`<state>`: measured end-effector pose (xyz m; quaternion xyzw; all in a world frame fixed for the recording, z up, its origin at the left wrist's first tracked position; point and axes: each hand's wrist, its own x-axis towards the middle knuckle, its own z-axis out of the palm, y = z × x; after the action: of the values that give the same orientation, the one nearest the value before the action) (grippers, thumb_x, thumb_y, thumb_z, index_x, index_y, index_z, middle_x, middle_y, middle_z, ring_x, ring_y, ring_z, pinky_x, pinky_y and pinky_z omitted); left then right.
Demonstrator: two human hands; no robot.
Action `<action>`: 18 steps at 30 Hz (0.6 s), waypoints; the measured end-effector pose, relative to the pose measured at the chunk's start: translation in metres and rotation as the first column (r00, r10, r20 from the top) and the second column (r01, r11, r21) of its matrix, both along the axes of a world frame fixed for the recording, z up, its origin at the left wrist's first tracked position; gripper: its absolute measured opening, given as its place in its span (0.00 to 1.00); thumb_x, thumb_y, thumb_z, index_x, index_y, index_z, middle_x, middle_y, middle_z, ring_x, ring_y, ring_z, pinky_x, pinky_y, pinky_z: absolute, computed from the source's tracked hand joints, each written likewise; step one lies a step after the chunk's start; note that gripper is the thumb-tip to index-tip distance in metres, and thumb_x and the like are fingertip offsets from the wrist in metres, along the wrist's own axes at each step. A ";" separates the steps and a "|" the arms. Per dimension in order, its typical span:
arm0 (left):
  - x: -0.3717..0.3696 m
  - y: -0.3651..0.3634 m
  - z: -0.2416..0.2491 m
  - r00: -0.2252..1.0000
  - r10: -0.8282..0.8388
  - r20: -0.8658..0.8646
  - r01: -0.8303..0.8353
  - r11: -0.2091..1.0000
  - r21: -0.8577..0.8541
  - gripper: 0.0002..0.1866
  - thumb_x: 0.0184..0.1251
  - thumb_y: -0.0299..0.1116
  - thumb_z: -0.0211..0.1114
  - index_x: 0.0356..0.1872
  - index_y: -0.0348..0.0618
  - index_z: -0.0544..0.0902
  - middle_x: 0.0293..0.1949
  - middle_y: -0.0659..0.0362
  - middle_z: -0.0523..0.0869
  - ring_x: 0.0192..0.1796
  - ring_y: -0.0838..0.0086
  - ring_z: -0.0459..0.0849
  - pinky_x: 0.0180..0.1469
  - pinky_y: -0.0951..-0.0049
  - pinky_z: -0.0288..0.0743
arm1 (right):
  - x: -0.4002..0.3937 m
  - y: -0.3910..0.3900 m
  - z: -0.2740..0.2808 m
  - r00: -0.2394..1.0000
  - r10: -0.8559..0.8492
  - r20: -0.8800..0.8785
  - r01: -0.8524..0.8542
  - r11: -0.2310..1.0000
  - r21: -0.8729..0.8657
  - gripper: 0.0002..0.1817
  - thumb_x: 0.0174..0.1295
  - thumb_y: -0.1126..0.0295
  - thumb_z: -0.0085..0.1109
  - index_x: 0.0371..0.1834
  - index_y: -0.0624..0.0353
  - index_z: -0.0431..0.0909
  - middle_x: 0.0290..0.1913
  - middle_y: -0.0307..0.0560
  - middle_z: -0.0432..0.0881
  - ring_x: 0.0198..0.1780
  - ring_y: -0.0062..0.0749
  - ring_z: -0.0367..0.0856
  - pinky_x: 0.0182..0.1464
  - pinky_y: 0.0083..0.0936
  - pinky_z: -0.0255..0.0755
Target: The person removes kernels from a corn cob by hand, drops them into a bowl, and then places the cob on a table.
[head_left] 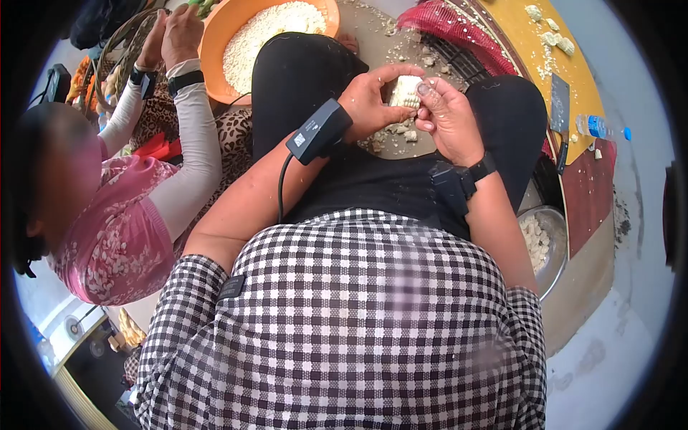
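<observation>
Between my two hands, above my lap, is a short chunk of pale corn cob (405,93) with rows of kernels on it. My left hand (369,102) grips it from the left, thumb below and index finger over the top. My right hand (450,118) is closed at its right side, with the thumb pressed against the kernels and the fingers curled in. The far side of the chunk is hidden.
An orange basin (211,61) of loose kernels stands ahead to the left. At left sits a co-worker (122,215) with raised hands. On the right are a yellow board (527,43), a cleaver (560,107), a water bottle (602,127) and a metal bowl (557,247) of pale pieces.
</observation>
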<state>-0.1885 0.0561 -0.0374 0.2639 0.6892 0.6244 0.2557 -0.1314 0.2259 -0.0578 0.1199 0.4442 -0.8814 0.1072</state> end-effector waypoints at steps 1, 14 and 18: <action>0.000 -0.001 -0.001 1.000 0.003 0.022 -0.003 1.000 0.002 0.29 0.53 0.21 0.70 0.60 0.39 0.74 0.51 0.58 0.81 0.52 0.79 0.77 0.55 0.77 0.73 | 0.001 -0.001 0.001 1.000 -0.010 0.007 0.010 1.000 -0.002 0.09 0.67 0.66 0.58 0.41 0.60 0.74 0.25 0.35 0.71 0.23 0.15 0.67 0.22 0.13 0.61; -0.004 -0.004 -0.009 0.995 -0.031 0.092 0.036 0.998 -0.051 0.30 0.59 0.20 0.68 0.63 0.35 0.69 0.47 0.57 0.82 0.49 0.77 0.80 0.51 0.75 0.76 | 0.002 -0.003 -0.001 0.995 -0.016 -0.095 0.046 0.945 0.323 0.06 0.69 0.73 0.49 0.44 0.64 0.72 0.24 0.40 0.74 0.22 0.20 0.72 0.26 0.17 0.70; -0.003 -0.002 -0.010 0.990 -0.019 0.138 0.011 0.999 0.053 0.30 0.58 0.19 0.68 0.63 0.35 0.69 0.47 0.57 0.82 0.49 0.77 0.80 0.53 0.75 0.75 | 0.000 -0.001 -0.004 0.996 -0.047 -0.077 0.052 0.996 0.070 0.06 0.69 0.72 0.51 0.45 0.62 0.72 0.30 0.39 0.73 0.26 0.21 0.72 0.29 0.18 0.70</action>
<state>-0.1911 0.0545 -0.0473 0.2317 0.6515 0.6569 0.3007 -0.1316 0.2248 -0.0614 0.1016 0.4762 -0.8711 0.0642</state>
